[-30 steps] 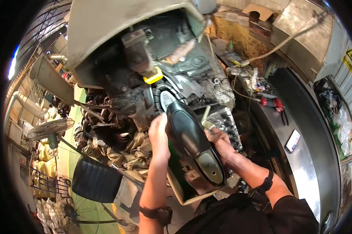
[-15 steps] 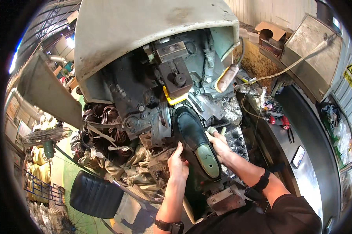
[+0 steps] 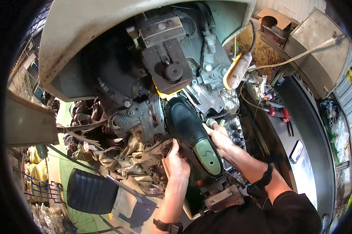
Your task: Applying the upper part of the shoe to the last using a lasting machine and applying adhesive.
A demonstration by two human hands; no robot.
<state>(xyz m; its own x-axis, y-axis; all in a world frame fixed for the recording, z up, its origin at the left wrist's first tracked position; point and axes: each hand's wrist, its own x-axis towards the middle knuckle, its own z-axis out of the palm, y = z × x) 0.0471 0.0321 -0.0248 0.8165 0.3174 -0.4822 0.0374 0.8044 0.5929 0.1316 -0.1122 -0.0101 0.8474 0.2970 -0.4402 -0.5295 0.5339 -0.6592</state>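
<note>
A black slip-on shoe upper sits on a green shoe last, its toe pointing up into a machine below a dark metal block. My right hand grips the shoe's right side near the ankle opening, with pale covers on some fingertips. Left of the shoe's heel end is my left hand, thumb raised. Its other fingers are mostly hidden, so its contact with the shoe is unclear. A yellow piece shows at the block's lower edge, just past the toe.
The machine's pale hood arches overhead. A hanging lamp is at the right of the block. Beyond my right arm runs a dark belt beside a ledge with a phone. A black chair and heaped cloth bundles lie left.
My view has shifted closer to the machine, so the block and hood look larger. Both hands keep about the same places beside the shoe.
</note>
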